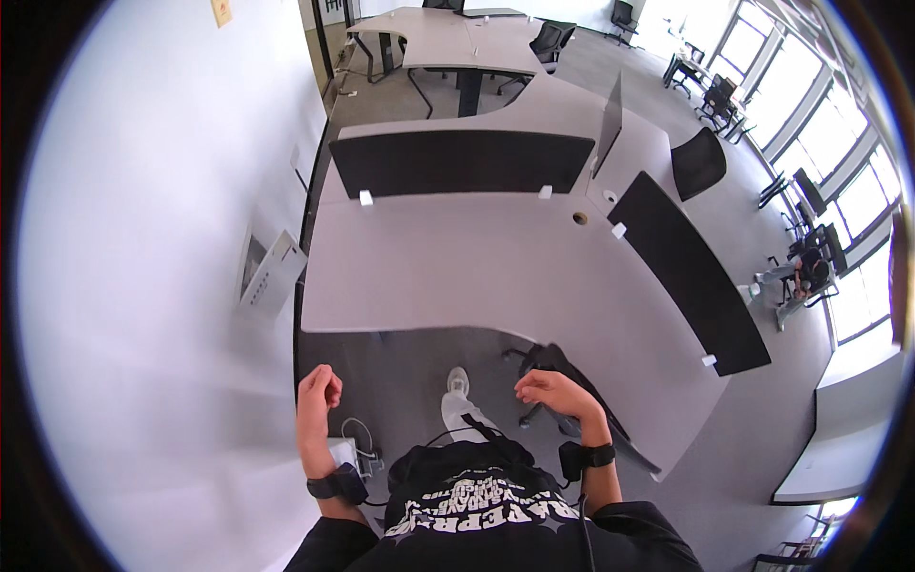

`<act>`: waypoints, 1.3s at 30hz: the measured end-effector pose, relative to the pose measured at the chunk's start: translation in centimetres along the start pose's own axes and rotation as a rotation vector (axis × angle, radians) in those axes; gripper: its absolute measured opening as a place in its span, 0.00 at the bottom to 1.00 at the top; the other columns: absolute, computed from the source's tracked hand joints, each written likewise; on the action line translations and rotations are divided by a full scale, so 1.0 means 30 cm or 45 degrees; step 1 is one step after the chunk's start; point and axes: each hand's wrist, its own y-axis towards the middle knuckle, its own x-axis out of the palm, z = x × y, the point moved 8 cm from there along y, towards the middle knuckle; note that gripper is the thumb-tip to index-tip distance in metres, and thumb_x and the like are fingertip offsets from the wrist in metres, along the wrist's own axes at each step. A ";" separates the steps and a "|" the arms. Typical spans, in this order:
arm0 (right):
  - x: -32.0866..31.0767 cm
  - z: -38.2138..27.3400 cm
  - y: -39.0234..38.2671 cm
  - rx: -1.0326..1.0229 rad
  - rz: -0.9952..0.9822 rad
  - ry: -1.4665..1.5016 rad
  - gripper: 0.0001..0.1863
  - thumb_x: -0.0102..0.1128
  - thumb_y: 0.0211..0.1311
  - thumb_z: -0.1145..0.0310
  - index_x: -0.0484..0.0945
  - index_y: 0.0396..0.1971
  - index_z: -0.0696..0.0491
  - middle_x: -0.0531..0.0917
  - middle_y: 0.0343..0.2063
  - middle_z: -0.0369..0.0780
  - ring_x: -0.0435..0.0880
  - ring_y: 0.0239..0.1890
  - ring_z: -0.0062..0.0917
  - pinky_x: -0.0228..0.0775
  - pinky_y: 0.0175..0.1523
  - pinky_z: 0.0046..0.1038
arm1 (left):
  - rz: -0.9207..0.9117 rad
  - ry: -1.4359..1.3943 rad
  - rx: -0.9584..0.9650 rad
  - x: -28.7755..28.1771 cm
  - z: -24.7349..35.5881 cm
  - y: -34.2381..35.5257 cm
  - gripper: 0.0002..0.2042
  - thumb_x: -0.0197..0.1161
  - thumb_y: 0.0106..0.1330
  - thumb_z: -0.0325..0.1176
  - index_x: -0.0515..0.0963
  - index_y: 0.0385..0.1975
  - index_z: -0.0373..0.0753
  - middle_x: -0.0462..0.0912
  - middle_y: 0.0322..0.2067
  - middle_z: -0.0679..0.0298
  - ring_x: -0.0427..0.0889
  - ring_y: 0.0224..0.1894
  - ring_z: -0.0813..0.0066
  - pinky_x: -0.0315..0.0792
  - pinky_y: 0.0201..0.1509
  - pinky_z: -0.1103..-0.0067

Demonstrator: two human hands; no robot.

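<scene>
Head view — we stand at the desk [429, 262], left hand [320, 389] and right hand [555, 392] curled, fully closed or not we cannot tell — handling apparently unbegun, all left.

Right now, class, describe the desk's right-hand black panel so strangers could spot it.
Start at the large, nearest pale desk. Along its right side runs the black panel, slanting towards the lower right, whereas its neighbour, the far panel, runs nearly level across.
</scene>
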 end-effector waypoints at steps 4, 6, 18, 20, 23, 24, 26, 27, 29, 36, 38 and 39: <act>-0.167 -0.091 0.225 0.000 0.099 0.070 0.10 0.52 0.63 0.70 0.76 0.39 0.59 0.82 0.32 0.37 0.79 0.35 0.20 0.71 0.43 0.23 | -0.016 -0.042 -0.045 0.041 0.073 0.220 0.16 0.50 0.69 0.39 0.69 0.18 0.41 0.70 0.17 0.71 0.65 0.18 0.86 0.58 0.21 0.87; -0.260 -0.177 0.338 -0.084 0.182 0.209 0.09 0.52 0.63 0.71 0.76 0.38 0.60 0.81 0.30 0.36 0.78 0.34 0.19 0.71 0.42 0.22 | 0.055 -0.020 0.009 0.046 0.150 0.313 0.15 0.50 0.69 0.38 0.70 0.19 0.42 0.70 0.17 0.70 0.65 0.18 0.86 0.58 0.21 0.86; -0.504 -0.427 0.659 -0.085 0.410 0.038 0.09 0.51 0.64 0.70 0.76 0.38 0.59 0.81 0.32 0.37 0.78 0.36 0.20 0.70 0.44 0.22 | 0.114 -0.145 0.039 -0.027 0.349 0.998 0.08 0.54 0.67 0.37 0.72 0.26 0.42 0.71 0.22 0.73 0.67 0.24 0.87 0.60 0.27 0.88; -0.551 -0.464 0.662 -0.059 0.447 0.112 0.09 0.51 0.64 0.71 0.76 0.39 0.58 0.81 0.34 0.36 0.78 0.37 0.21 0.70 0.43 0.22 | 0.083 -0.092 0.096 -0.020 0.402 1.149 0.07 0.55 0.67 0.38 0.71 0.31 0.43 0.73 0.28 0.71 0.69 0.30 0.86 0.62 0.31 0.86; -0.665 -0.472 0.658 -0.094 0.564 0.099 0.09 0.51 0.65 0.71 0.77 0.40 0.57 0.81 0.34 0.36 0.78 0.37 0.21 0.71 0.44 0.21 | 0.076 -0.052 0.131 0.006 0.441 1.350 0.09 0.57 0.65 0.40 0.70 0.38 0.42 0.73 0.34 0.71 0.71 0.35 0.85 0.65 0.37 0.85; -0.700 -0.463 0.671 -0.093 0.584 0.099 0.09 0.51 0.65 0.71 0.77 0.40 0.57 0.81 0.34 0.36 0.78 0.37 0.21 0.71 0.44 0.21 | 0.056 -0.054 0.133 0.028 0.443 1.406 0.09 0.57 0.65 0.40 0.70 0.38 0.42 0.73 0.34 0.71 0.71 0.35 0.85 0.65 0.37 0.85; -0.794 -0.444 0.687 -0.124 0.734 0.260 0.09 0.49 0.66 0.70 0.76 0.40 0.56 0.81 0.35 0.37 0.79 0.39 0.21 0.72 0.44 0.22 | 0.112 0.028 0.165 0.054 0.465 1.505 0.16 0.58 0.65 0.41 0.68 0.47 0.41 0.73 0.41 0.66 0.72 0.42 0.78 0.67 0.45 0.78; -0.824 -0.444 0.708 -0.136 0.745 0.265 0.09 0.49 0.66 0.70 0.76 0.40 0.56 0.81 0.35 0.37 0.79 0.39 0.21 0.72 0.44 0.22 | 0.077 0.036 0.149 0.044 0.429 1.578 0.25 0.59 0.64 0.42 0.61 0.56 0.38 0.69 0.51 0.58 0.70 0.51 0.70 0.66 0.53 0.72; -0.926 -0.426 0.748 -0.102 0.930 0.363 0.10 0.49 0.67 0.67 0.75 0.41 0.55 0.81 0.36 0.37 0.79 0.40 0.21 0.73 0.43 0.22 | 0.152 0.116 0.177 0.030 0.412 1.667 0.26 0.59 0.64 0.44 0.60 0.57 0.39 0.69 0.52 0.59 0.68 0.53 0.70 0.65 0.54 0.72; -1.412 -0.236 0.928 -0.253 1.454 0.638 0.22 0.49 0.66 0.53 0.71 0.48 0.56 0.76 0.46 0.41 0.73 0.51 0.28 0.66 0.51 0.29 | 0.338 0.372 0.331 0.017 0.314 1.929 0.34 0.60 0.62 0.53 0.54 0.62 0.43 0.59 0.62 0.60 0.62 0.61 0.68 0.61 0.58 0.68; -1.531 -0.207 0.949 -0.295 1.592 0.656 0.31 0.48 0.64 0.46 0.66 0.55 0.57 0.71 0.54 0.45 0.67 0.59 0.35 0.60 0.58 0.37 | 0.261 0.226 0.259 0.115 0.340 1.932 0.36 0.63 0.63 0.44 0.52 0.61 0.30 0.63 0.58 0.52 0.63 0.60 0.67 0.56 0.64 0.74; -1.585 -0.184 0.987 -0.317 1.626 0.703 0.33 0.48 0.63 0.45 0.64 0.58 0.56 0.69 0.57 0.46 0.64 0.61 0.36 0.58 0.60 0.38 | 0.281 0.252 0.274 0.091 0.356 1.941 0.36 0.63 0.63 0.44 0.52 0.61 0.30 0.63 0.58 0.52 0.63 0.60 0.67 0.56 0.64 0.74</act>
